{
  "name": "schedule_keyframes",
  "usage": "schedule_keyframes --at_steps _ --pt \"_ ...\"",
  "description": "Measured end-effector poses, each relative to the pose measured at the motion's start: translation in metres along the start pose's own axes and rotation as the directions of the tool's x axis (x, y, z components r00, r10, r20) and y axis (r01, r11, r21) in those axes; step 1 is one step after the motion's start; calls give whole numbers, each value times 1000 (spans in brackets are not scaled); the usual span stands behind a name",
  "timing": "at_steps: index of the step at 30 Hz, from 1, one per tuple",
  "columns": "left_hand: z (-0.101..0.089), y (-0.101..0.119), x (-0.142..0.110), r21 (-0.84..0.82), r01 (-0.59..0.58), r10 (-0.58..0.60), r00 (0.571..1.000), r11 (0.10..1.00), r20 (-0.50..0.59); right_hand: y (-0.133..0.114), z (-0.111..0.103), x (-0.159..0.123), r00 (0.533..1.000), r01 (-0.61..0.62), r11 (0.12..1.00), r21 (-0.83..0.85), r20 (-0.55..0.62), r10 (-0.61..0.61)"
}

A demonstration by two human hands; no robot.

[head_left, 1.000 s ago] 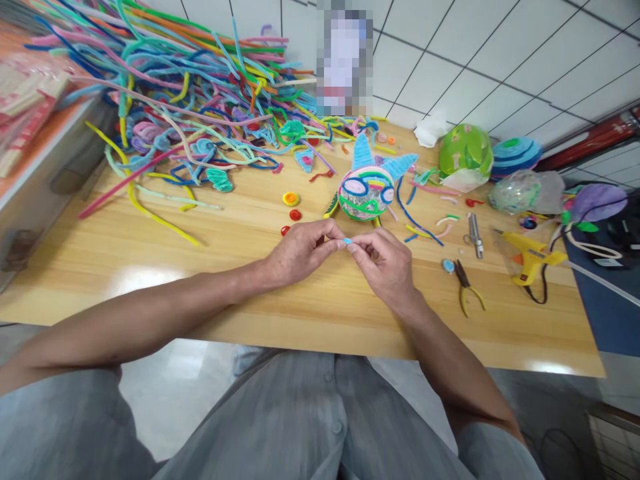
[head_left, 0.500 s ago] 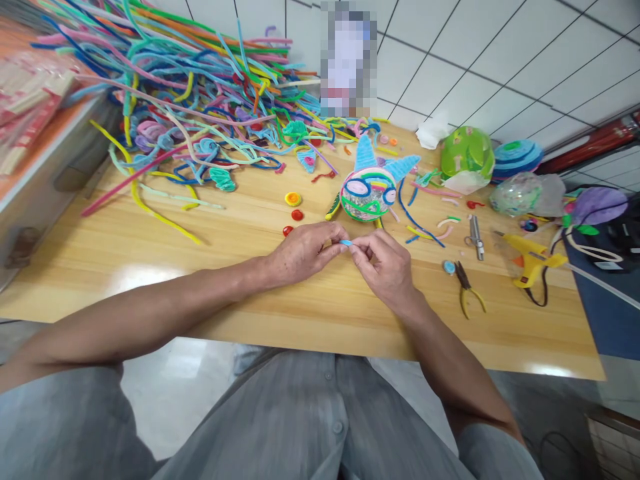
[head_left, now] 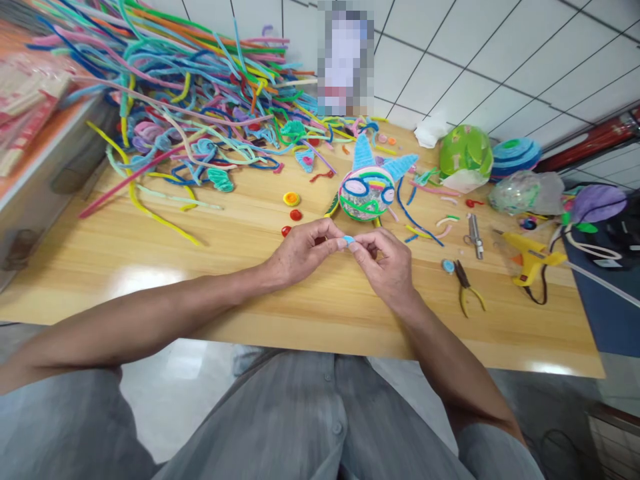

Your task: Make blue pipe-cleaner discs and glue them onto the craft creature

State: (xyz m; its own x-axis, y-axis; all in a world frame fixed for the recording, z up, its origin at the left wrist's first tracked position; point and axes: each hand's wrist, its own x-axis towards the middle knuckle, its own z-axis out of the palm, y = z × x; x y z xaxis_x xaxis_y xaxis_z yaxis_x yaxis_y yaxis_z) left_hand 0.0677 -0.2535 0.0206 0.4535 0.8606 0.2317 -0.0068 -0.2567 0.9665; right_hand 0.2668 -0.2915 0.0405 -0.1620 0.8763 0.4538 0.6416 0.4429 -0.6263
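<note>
And here we are, the small blue piece (head_left: 349, 240) turns at the fingertips! Half a second ago it shows as a thin, slanting sliver; now a fuller, rounder face comes into view, up between the two thumbs. That suggests it is still being worked and turned, with nothing settled yet, and it's off the table (head_left: 280, 313), held in the air just in front of the decorated ball (head_left: 363, 205) with its blue ears

The left hand (head_left: 303, 253) has it pinched tight between thumb and forefinger; the right hand (head_left: 385, 263) meets it from the other side, thumb and finger drawn narrow on the same piece. What lies under those fingertips I can't tell

Against the earlier frame, little else is different: the whole view slips slightly, the hands keep their place, and the ball sits untouched. Off to the right, the pliers (head_left: 465, 287) lie beside a light-blue disc (head_left: 448, 267), the yellow glue gun (head_left: 533, 257) beyond them, none of them moved. Past the left hand, the yellow-and-orange disc (head_left: 291, 199) stays put too, so all the action is in that one little pinch
</note>
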Motion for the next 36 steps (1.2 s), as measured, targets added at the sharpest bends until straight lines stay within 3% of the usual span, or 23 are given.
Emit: schedule_keyframes --at_steps 3,5,9,12,20,24,27,31,33,36 --pt "1 1 0 -42 35 -34 999 999 15 1 -1 1 1000 -5 1000 26 8 5" --pt "-1 1 2 36 4 -6 999 999 43 2 -1 1 999 38 999 -9 15 -38" --pt "-7 1 5 293 -206 180 977 934 114 3 -2 1 986 169 978 -122 38 -165" --pt "-9 1 6 341 -288 252 957 895 147 3 -2 0 981 193 971 -143 52 -187" --pt "-3 -1 3 67 -49 47 998 997 45 0 -1 1 999 38 999 -3 16 -37" --pt "-2 -1 3 -35 11 -9 998 999 63 3 -1 1 999 -23 999 25 38 22" --pt "-5 1 5 84 -28 20 995 996 96 5 0 1 999 16 1000 -18 50 -15" --pt "-9 3 7 308 -196 163 978 931 129 5 0 0 993 109 990 -88 64 -103" --pt "-10 4 6 320 -218 182 973 922 140 3 0 -1 992 112 989 -95 65 -106" --pt "-8 3 6 227 -141 122 988 964 98 1 -1 0 997 64 996 -60 42 -62"
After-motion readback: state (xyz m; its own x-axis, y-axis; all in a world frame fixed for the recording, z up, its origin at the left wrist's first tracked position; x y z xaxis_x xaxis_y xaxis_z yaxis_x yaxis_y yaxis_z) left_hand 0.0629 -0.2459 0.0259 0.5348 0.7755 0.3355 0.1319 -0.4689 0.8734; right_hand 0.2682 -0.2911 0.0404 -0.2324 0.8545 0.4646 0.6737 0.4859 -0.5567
